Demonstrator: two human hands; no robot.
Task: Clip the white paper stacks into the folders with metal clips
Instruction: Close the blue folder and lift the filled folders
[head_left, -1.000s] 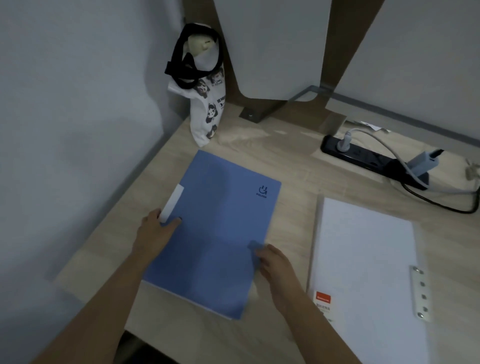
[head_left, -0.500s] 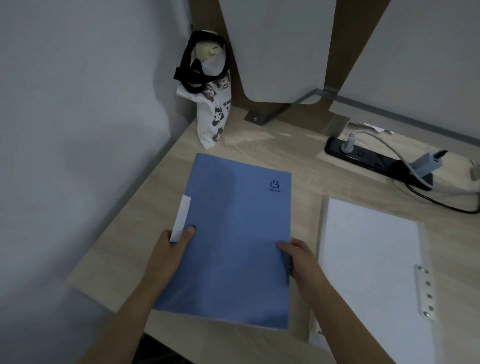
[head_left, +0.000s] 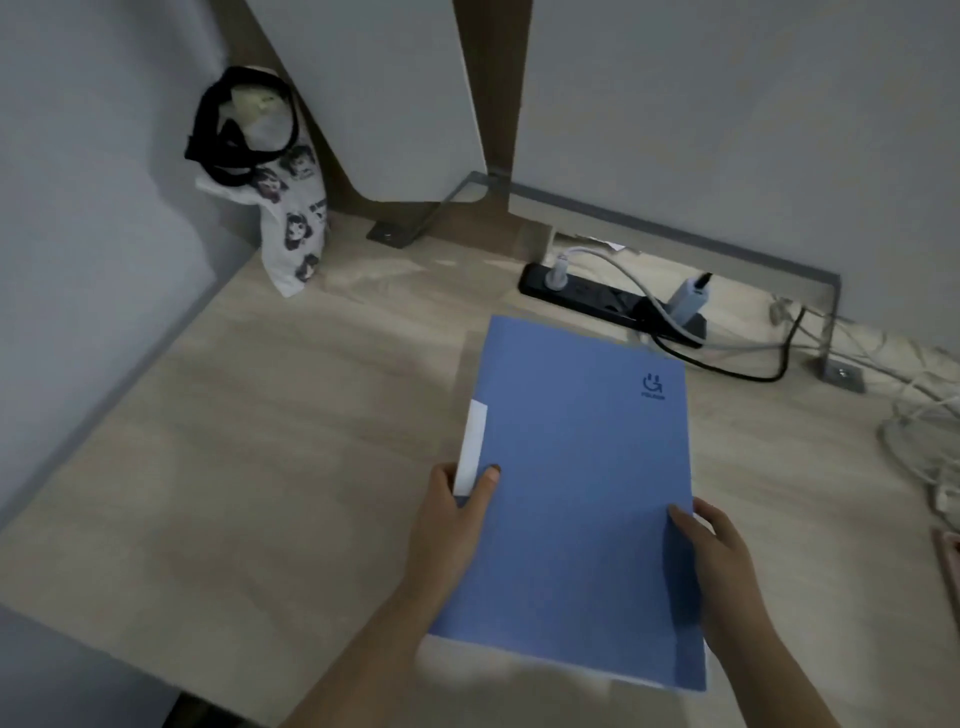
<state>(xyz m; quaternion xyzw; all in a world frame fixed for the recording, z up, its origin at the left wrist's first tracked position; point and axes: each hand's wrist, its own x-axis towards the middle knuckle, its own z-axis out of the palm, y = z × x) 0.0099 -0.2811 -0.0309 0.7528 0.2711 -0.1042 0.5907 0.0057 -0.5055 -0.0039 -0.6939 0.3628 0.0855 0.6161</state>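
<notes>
A closed blue folder (head_left: 576, 493) is on the right half of a light wooden desk (head_left: 260, 467), at about 5 o'clock from the middle of the view. Its long side runs from 6 to 12 o'clock, with a small dark logo in the corner at 1 o'clock. Whether it lies flat on the desk or is lifted a little cannot be told. The left hand (head_left: 452, 525) grips the folder's edge at 9 o'clock: the thumb presses on the cover and the fingers curl round the edge, just beside a white label (head_left: 475, 447) that sticks out there. The right hand (head_left: 722, 561) holds the edge at 3 o'clock in the same way, with the thumb on top of the cover. A thin white border shows under the near edge of the folder, but it is blurred. At 10 o'clock from the folder, well apart, a white bag (head_left: 291, 223) with printed cartoon faces and black straps stands in the corner against the wall. At 12 o'clock, near the far edge of the folder, lies a black power strip (head_left: 608, 304) with plugs in it, and cables (head_left: 727, 364) run from it toward 3 o'clock.
</notes>
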